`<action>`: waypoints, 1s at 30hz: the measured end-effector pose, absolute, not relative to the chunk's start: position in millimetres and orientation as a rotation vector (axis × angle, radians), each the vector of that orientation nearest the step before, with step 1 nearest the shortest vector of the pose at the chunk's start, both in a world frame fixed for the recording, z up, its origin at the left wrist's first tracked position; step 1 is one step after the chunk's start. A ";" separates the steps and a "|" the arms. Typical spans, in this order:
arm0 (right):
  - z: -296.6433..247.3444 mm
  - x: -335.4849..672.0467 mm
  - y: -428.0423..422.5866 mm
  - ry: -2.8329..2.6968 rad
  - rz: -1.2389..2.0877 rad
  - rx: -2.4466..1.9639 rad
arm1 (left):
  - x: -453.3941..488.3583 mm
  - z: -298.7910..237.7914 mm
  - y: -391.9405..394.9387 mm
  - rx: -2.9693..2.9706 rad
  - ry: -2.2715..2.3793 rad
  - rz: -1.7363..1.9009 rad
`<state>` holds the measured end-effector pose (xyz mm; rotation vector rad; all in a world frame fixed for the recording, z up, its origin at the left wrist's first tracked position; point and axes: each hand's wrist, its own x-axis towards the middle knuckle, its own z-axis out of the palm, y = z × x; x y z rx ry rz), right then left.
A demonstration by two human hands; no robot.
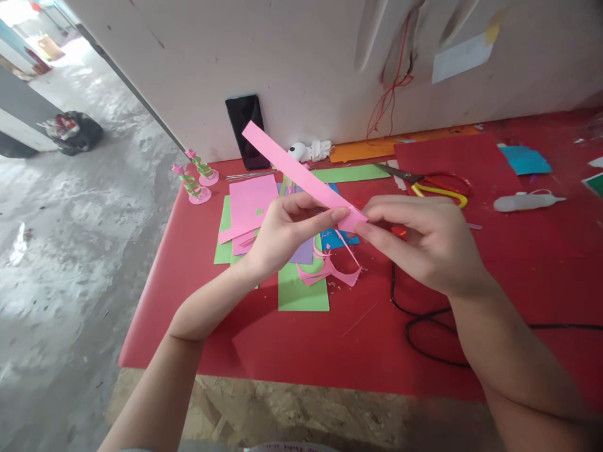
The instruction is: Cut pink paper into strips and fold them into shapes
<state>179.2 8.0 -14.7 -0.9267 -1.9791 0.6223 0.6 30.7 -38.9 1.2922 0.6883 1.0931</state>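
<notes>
A long pink paper strip [294, 169] is held up above the table, slanting from upper left to lower right, with its lower right end folded over. My left hand [287, 229] pinches it near the fold between thumb and fingers. At the folded end, the thumb and fingertips of my right hand [419, 238] are closed on the strip. Under the hands lie pink paper sheets [252, 201], a green paper sheet [304, 292] and curved pink scraps [330, 271]. Scissors [426, 185] with red and yellow handles rest beyond my right hand.
On the red table [211, 333], two small paper flowers [195, 188] stand at the left edge. A black phone [247, 132] leans on the back wall. At the right lie a white squeeze bottle [527, 201], blue paper [525, 160] and a looped black cable [419, 336].
</notes>
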 end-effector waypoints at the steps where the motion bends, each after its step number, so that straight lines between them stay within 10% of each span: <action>1: -14.1 179.4 8.3 -1.976 0.661 -0.928 | 0.7 -39.3 30.6 1.295 0.682 1.084; 30: -23.4 171.5 19.0 -1.311 1.539 -0.948 | 0.1 -55.4 41.7 2.083 0.628 1.502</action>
